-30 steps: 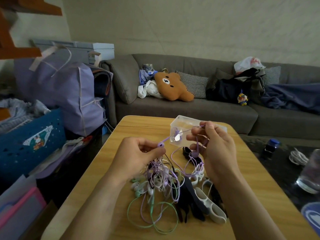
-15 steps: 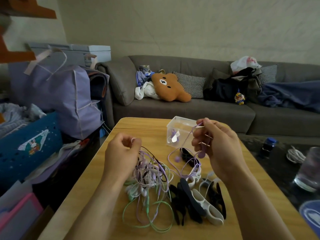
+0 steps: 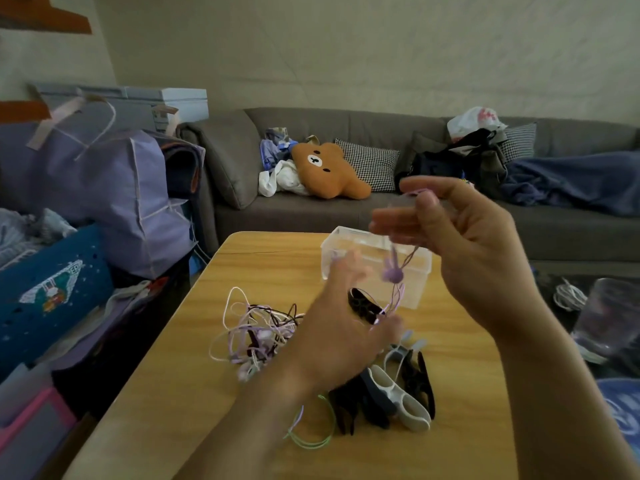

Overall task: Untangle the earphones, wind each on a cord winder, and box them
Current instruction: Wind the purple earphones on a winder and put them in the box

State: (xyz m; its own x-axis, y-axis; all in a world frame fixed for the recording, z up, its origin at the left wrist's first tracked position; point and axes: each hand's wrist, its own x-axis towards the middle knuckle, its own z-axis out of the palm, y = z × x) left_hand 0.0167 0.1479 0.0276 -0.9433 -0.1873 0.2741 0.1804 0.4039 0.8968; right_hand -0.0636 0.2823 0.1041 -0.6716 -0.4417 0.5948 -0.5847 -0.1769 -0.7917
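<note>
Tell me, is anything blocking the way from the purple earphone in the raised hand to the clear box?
Nothing visible blocks it. The purple earphone dangles from the right hand just in front of the clear box, whose top is open. The left hand reaches in below, near the cord's lower end.

- A grey sofa [image 3: 311,216] stands along the wall behind the tabletop [image 3: 194,393].
- A brown bear cushion [image 3: 329,171] lies on the sofa seat, with a checked pillow [image 3: 370,164] just behind it and white clothes [image 3: 284,178] touching its left side.
- A dark bag [image 3: 460,157] sits further right on the sofa, a white plastic bag [image 3: 474,123] on top of it.
- A blue blanket [image 3: 571,181] is bunched at the sofa's right end.
- A lilac bag [image 3: 104,195] stands left of the sofa.
- A blue basket [image 3: 52,299] sits below it.
- A glass [image 3: 606,317] stands at the right edge.
</note>
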